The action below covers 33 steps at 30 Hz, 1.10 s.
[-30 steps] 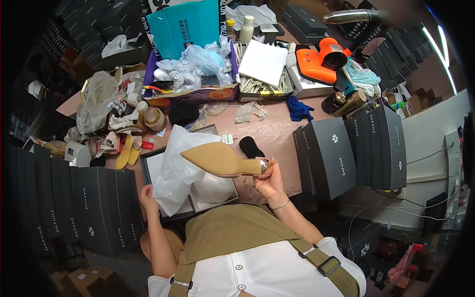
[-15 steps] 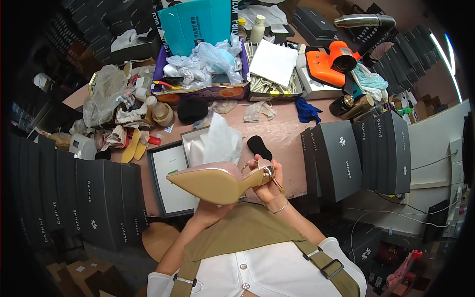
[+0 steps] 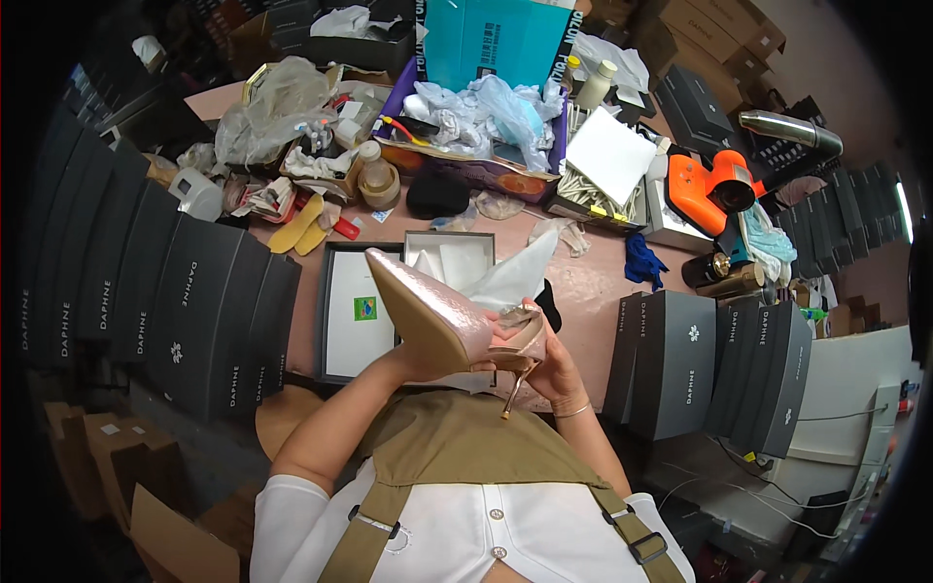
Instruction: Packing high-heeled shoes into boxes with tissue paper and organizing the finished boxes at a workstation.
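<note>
A shiny pink pointed high-heeled shoe [image 3: 437, 301] with a tan sole and a thin metallic heel is held above the table's near edge, its toe toward the upper left. My left hand [image 3: 416, 363] grips its front part from below, mostly hidden behind the shoe. Around the heel end and strap, my right hand [image 3: 558, 377] is closed, a bracelet on its wrist. Beneath the shoe lies an open dark-edged shoebox [image 3: 331, 335], with a green-and-yellow card [image 3: 364, 308] on its white inside. White tissue paper [image 3: 525, 270] rises from the box part behind the shoe.
Grey shoeboxes stand in rows at left [image 3: 194, 316] and right [image 3: 671, 364]. Farther back are a purple carton [image 3: 466, 167] of crumpled paper, a box of white sticks [image 3: 593, 202] and an orange device [image 3: 714, 189]. Yellow insoles [image 3: 298, 225] and a blue cloth [image 3: 643, 262] lie on the table.
The shoe has turned from sole-up toward its side, showing more of the pink upper, and its toe points farther up. The head view has shifted, and the green-and-yellow card is now uncovered.
</note>
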Each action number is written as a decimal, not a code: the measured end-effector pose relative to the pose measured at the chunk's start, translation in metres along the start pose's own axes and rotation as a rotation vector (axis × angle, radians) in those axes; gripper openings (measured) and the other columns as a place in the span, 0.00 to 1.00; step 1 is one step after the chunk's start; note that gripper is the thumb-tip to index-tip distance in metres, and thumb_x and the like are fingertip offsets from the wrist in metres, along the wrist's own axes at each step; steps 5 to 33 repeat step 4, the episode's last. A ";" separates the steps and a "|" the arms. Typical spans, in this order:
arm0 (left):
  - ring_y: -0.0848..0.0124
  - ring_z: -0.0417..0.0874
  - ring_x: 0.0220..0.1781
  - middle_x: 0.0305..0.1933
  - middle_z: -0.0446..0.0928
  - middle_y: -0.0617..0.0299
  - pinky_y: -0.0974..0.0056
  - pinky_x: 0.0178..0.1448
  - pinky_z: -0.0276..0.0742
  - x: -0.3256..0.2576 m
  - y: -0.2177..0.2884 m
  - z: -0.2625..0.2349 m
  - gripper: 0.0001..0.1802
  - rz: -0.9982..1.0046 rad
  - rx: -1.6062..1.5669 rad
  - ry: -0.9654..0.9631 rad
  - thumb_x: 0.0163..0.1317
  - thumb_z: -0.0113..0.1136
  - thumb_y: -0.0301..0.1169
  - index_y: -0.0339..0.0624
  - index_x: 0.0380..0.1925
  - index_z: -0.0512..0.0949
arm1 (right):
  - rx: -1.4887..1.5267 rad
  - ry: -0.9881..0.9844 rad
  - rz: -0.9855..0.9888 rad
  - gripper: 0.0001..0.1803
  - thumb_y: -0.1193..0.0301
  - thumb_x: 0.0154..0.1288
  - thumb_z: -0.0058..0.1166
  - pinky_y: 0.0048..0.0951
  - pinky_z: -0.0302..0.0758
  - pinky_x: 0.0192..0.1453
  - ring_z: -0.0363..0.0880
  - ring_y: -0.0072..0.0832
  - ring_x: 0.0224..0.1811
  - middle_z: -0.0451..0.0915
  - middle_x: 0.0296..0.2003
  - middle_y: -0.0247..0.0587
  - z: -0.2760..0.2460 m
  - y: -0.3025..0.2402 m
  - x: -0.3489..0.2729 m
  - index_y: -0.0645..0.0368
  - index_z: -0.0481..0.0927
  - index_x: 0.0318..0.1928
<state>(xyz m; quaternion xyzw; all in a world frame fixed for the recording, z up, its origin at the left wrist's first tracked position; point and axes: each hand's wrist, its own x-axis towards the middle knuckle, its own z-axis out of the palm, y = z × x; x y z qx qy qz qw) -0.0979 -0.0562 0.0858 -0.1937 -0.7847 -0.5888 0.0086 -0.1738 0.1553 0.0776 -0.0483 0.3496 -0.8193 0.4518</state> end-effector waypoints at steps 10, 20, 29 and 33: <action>0.59 0.68 0.63 0.59 0.69 0.63 0.55 0.65 0.66 -0.015 -0.034 0.005 0.22 0.078 0.090 -0.059 0.55 0.65 0.32 0.50 0.52 0.75 | -0.027 -0.109 0.085 0.51 0.50 0.53 0.62 0.51 0.60 0.68 0.59 0.42 0.68 0.59 0.65 0.45 -0.014 0.003 0.001 0.45 0.45 0.71; 0.59 0.68 0.63 0.59 0.69 0.63 0.55 0.65 0.66 -0.015 -0.034 0.005 0.22 0.078 0.090 -0.059 0.55 0.65 0.32 0.50 0.52 0.75 | -0.027 -0.109 0.085 0.51 0.50 0.53 0.62 0.51 0.60 0.68 0.59 0.42 0.68 0.59 0.65 0.45 -0.014 0.003 0.001 0.45 0.45 0.71; 0.59 0.68 0.63 0.59 0.69 0.63 0.55 0.65 0.66 -0.015 -0.034 0.005 0.22 0.078 0.090 -0.059 0.55 0.65 0.32 0.50 0.52 0.75 | -0.027 -0.109 0.085 0.51 0.50 0.53 0.62 0.51 0.60 0.68 0.59 0.42 0.68 0.59 0.65 0.45 -0.014 0.003 0.001 0.45 0.45 0.71; 0.59 0.68 0.63 0.59 0.69 0.63 0.55 0.65 0.66 -0.015 -0.034 0.005 0.22 0.078 0.090 -0.059 0.55 0.65 0.32 0.50 0.52 0.75 | -0.027 -0.109 0.085 0.51 0.50 0.53 0.62 0.51 0.60 0.68 0.59 0.42 0.68 0.59 0.65 0.45 -0.014 0.003 0.001 0.45 0.45 0.71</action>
